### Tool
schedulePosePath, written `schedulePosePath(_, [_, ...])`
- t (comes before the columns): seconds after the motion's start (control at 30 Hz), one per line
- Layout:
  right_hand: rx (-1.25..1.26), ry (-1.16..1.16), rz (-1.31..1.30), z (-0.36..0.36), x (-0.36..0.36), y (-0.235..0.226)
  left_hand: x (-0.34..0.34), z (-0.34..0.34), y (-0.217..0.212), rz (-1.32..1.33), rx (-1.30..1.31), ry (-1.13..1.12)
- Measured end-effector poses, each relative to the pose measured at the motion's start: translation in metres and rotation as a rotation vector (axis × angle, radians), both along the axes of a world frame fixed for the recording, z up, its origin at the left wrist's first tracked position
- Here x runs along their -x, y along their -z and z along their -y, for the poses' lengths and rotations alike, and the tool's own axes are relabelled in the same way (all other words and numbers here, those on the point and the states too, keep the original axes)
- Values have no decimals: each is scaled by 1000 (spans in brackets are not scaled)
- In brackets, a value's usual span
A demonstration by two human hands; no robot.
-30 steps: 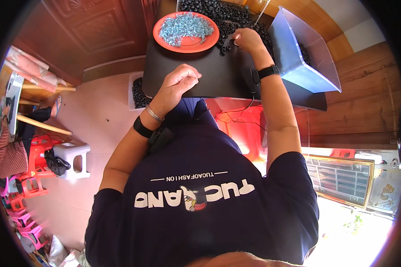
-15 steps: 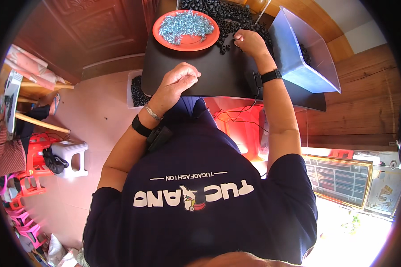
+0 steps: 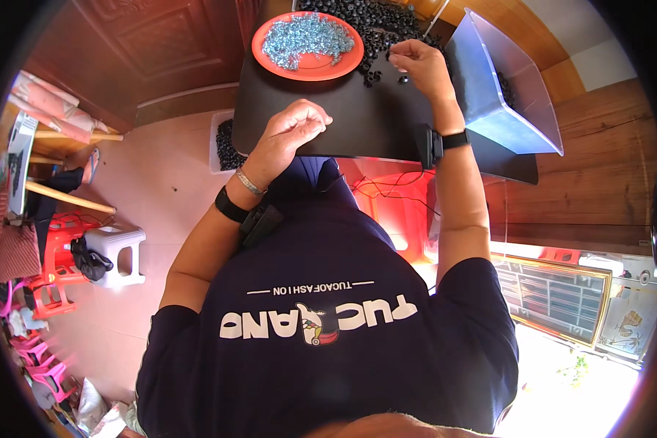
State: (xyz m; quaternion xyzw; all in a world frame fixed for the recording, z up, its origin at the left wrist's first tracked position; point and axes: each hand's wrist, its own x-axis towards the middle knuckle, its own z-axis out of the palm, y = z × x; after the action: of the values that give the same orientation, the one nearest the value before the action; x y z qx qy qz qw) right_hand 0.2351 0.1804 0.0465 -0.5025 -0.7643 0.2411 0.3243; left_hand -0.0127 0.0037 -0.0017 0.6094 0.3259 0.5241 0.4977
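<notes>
On the black table (image 3: 358, 124), right hand (image 3: 420, 66) fingers pinch black parts (image 3: 376, 75); left hand (image 3: 292, 131) curls closed.

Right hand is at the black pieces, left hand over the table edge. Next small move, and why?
Probably lift one loose black piece with the right hand: its fingertips already sit at the heap's edge. The left hand is loosely curled near the orange plate of small blue parts.

I can't tell what my left hand (image 3: 292, 131) holds at the table's (image 3: 358, 124) near edge; its curled fingers hide anything inside. My right hand's (image 3: 416, 62) fingertips cover whichever small black part they pinch. The black parts pile (image 3: 365, 18) at the far edge is cut off by the frame's top.
</notes>
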Motion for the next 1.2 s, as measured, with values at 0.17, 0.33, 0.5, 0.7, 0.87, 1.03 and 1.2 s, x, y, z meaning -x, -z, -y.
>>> schedulePosePath(0.17, [208,-408,-592,77,46,-2,4,-4,4,202,107,48])
schedulePosePath(0.33, [29,-514,-448,121,80,9,4,-6,9,458,187,111])
schedulePosePath(0.5, [-69,-546,-486,130,89,14,5,-3,4,602,227,140])
schedulePosePath(0.7, [-108,-512,-439,139,90,13,9,-6,9,611,225,145])
schedulePosePath(0.87, [-78,-386,-467,140,88,22,8,-5,6,589,233,128])
schedulePosePath(1.03, [-150,-410,-431,141,94,20,7,-6,6,557,235,107])
schedulePosePath(1.2, [-201,-395,-410,138,95,20,6,-4,4,572,251,121])
